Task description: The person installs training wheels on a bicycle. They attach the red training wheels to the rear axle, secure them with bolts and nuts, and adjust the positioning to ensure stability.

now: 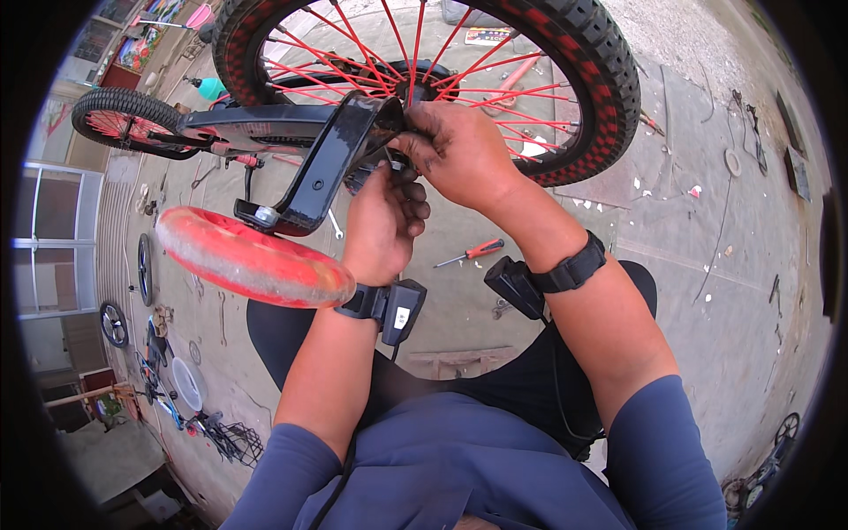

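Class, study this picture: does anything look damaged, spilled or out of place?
The small red wheel near the left hand looks worn: its tread is scuffed whitish. White scraps are scattered on the ground at right, looking like stray litter.

Outdoor bike-repair yard.
Red-spoked wheel at 12, screwdriver at centre, another wheel at 9, gravel at 1.

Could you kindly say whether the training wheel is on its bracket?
On: the training wheel sits at the end of the black bracket, with a bolt visible there.
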{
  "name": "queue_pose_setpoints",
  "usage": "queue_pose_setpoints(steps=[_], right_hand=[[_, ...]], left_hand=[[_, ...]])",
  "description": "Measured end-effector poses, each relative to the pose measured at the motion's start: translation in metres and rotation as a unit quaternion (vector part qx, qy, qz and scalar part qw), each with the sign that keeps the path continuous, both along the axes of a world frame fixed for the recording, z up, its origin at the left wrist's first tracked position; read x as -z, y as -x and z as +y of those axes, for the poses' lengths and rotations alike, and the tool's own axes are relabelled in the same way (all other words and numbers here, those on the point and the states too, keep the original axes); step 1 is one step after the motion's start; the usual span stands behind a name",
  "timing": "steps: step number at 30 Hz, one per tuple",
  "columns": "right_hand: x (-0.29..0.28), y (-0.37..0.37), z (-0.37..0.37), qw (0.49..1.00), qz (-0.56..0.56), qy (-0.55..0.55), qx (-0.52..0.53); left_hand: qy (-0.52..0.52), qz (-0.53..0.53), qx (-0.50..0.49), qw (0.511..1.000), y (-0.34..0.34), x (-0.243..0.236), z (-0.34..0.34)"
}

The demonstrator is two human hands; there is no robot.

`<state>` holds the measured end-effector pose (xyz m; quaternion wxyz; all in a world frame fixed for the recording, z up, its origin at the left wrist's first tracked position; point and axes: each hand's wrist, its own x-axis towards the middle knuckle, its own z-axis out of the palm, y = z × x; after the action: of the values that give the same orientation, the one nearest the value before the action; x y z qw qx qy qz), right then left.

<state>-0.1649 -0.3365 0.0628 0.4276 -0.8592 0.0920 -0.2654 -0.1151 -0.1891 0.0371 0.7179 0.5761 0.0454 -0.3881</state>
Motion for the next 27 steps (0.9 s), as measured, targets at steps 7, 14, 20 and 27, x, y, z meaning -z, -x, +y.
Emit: queue_pose_setpoints(steps=[7,14,20,27], right_hand=[[0.003,0.000,-0.001,1.000,-0.014,0.003,-0.002],[0.001,0.001,0.000,1.000,-0.005,0.002,-0.001],[0.003,0.001,-0.001,1.000,-0.009,-0.004,-0.003],[0.003,0.000,-0.001,1.000,-0.002,-0.021,-0.008]], left_hand=[[0.029,0.017,0.006,0.999,-0.001,0.002,0.000],[-0.022,-0.058,-0.018,0.998,0.004,-0.002,-0.003],[-0.005,0.012,-0.012,1.000,0.004,-0.009,-0.004],[-0.012,-0.001,-0.002,1.000,-0.004,-0.001,0.001]])
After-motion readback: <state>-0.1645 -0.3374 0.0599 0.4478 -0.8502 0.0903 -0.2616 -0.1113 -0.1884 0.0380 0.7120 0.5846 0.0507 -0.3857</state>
